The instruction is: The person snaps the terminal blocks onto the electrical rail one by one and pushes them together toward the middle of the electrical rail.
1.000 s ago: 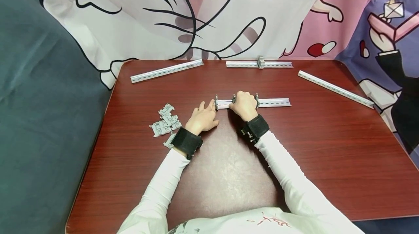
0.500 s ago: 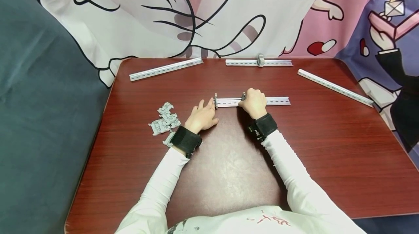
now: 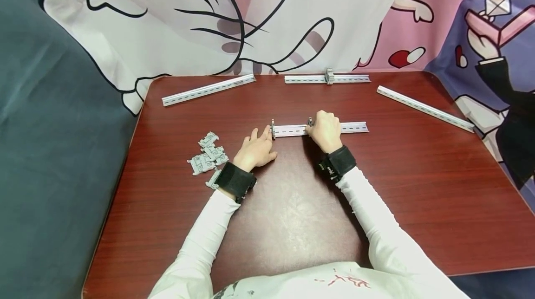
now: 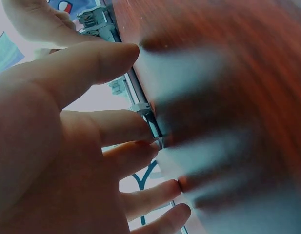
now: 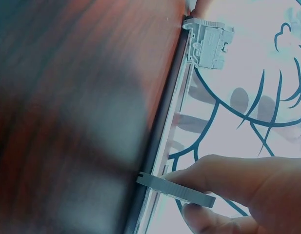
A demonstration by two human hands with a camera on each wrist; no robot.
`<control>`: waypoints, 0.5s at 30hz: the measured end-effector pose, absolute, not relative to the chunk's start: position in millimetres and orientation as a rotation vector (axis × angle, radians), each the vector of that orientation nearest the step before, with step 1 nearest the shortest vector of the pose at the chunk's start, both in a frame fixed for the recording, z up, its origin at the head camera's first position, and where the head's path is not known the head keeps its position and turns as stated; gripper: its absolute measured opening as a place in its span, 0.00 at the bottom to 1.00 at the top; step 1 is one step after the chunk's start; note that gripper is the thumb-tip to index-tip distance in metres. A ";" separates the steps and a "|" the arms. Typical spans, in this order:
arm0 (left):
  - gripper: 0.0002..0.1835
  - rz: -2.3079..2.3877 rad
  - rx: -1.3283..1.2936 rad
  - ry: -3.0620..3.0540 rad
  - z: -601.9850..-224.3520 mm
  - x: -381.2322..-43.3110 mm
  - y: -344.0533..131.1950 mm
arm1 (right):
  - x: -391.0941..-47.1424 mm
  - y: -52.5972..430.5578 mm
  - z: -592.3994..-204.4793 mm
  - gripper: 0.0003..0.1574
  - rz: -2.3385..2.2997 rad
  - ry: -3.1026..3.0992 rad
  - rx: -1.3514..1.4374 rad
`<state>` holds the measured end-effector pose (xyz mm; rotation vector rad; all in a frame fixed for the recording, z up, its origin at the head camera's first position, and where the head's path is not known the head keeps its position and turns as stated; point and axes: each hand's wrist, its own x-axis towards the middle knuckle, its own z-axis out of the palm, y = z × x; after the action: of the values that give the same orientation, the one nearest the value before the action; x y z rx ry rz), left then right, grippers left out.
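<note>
Reddish-brown wood-grain table (image 3: 292,215). Nearest: loose flat grey plastic blocks (image 3: 202,163), just left of left wrist. Left hand (image 3: 253,151): fingers spread, tips at left end of a long silvery-white slotted rail (image 3: 290,131), beside an upright grey plastic block (image 3: 273,129) on it. Right hand (image 3: 325,132): thumb and finger pinch another upright grey block (image 5: 174,189), around mid-rail. Beyond: three similar rails (image 3: 209,90), centre one carrying a grey block (image 3: 329,76).
</note>
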<state>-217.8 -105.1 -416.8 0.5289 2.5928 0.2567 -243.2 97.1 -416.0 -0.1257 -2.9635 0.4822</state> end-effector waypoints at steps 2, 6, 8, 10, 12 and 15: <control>0.38 0.263 0.530 2.593 -417.0 -217.9 -105.1 | -243.7 97.8 -416.5 0.21 0.488 -2.961 -0.128; 0.38 0.268 0.522 2.588 -417.6 -217.7 -105.0 | -245.4 99.3 -418.0 0.22 0.493 -2.969 -0.136; 0.37 0.267 0.520 2.591 -418.2 -218.0 -104.5 | -245.9 100.2 -417.6 0.21 0.499 -2.970 -0.144; 0.37 0.264 0.518 2.593 -418.8 -218.3 -104.2 | -246.4 101.5 -417.2 0.21 0.502 -2.973 -0.159; 0.38 0.260 0.519 2.595 -418.8 -218.7 -104.1 | -246.5 103.5 -416.5 0.20 0.505 -2.974 -0.168; 0.38 0.250 0.530 2.600 -418.2 -219.3 -104.1 | -246.6 106.7 -415.8 0.18 0.510 -2.975 -0.191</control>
<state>-219.3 -104.1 -418.2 0.5297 2.6003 0.2498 -246.6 106.7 -415.8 -0.1911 -2.9751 0.5103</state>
